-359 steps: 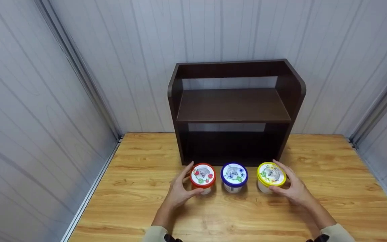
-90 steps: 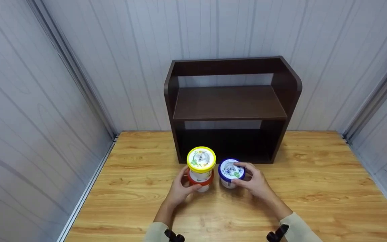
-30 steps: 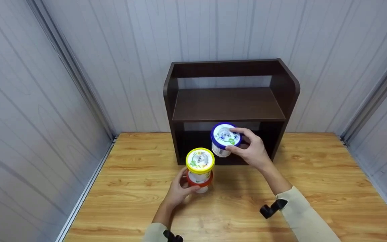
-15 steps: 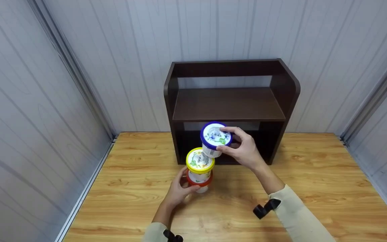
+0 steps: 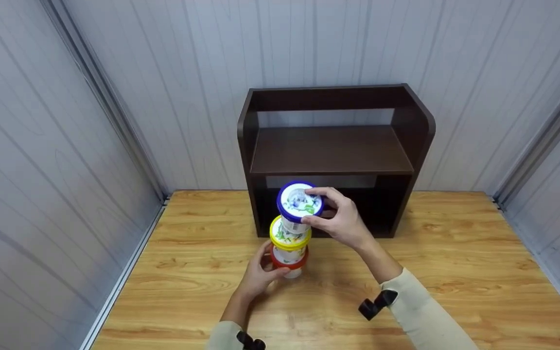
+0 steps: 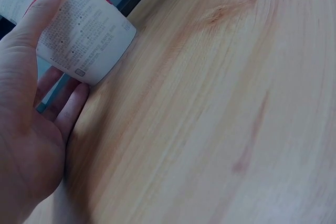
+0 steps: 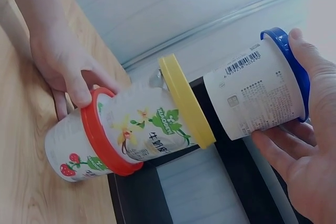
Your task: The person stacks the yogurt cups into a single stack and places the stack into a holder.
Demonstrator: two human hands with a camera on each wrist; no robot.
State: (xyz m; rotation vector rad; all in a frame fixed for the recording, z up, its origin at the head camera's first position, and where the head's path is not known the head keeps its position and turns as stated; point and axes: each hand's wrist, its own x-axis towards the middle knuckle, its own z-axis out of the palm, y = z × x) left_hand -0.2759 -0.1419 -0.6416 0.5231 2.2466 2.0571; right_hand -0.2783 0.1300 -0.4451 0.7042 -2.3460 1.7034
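Observation:
My left hand (image 5: 256, 277) grips the red-lidded white tub (image 7: 89, 140) by its lid, thumb and fingers on opposite sides. This tub stands upright on the table. A yellow-lidded tub (image 7: 149, 119) sits upright on its lid. My right hand (image 5: 345, 221) holds a blue-lidded tub (image 5: 300, 200) by the lid rim, thumb in front and fingers behind. In the right wrist view, a gap shows between the blue-lidded tub's base and the yellow lid (image 7: 188, 100). The left wrist view shows printed text on the red-lidded tub's wall (image 6: 86, 35).
A dark brown two-tier shelf (image 5: 333, 150) stands right behind the tubs, against the pale panelled wall (image 5: 202, 97). Its side panel (image 5: 413, 136) rises to the right of my right hand. The wooden table (image 5: 187, 282) extends to both sides.
Earlier the three tubs stood in a row. The yellow-lidded one is now on the red-lidded one. My right hand has lifted the blue-lidded tub and moved it left, then lower, over the stack.

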